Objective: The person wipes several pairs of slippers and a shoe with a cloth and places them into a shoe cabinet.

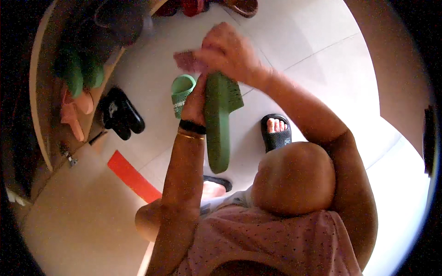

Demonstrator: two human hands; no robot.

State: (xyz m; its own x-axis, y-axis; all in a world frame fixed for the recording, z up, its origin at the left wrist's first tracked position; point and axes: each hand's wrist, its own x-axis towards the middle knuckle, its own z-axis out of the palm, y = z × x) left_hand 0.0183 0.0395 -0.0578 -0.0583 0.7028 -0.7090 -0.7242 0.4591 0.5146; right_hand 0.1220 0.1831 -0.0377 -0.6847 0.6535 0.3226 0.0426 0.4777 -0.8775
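A green slide sandal [218,134] is held up before me, its sole edge long and upright in view. My left hand [196,100], with a black band and a thin gold-coloured bangle at the wrist, grips it along its left side. My right hand [229,51] is at the sandal's far end, closed on a pinkish-purple cloth [186,61]; motion blurs both. A second green slide sandal [183,93], with white lettering on its strap, lies on the tiled floor behind my left hand.
To the left, a wooden shelf [103,81] holds green clogs or slides [77,76] and pink sandals [74,114]. Black slides [122,114] lie on the floor beside it. A red strip [133,176] lies nearer. More footwear [197,7] is at the top. My feet wear black slides [276,132].
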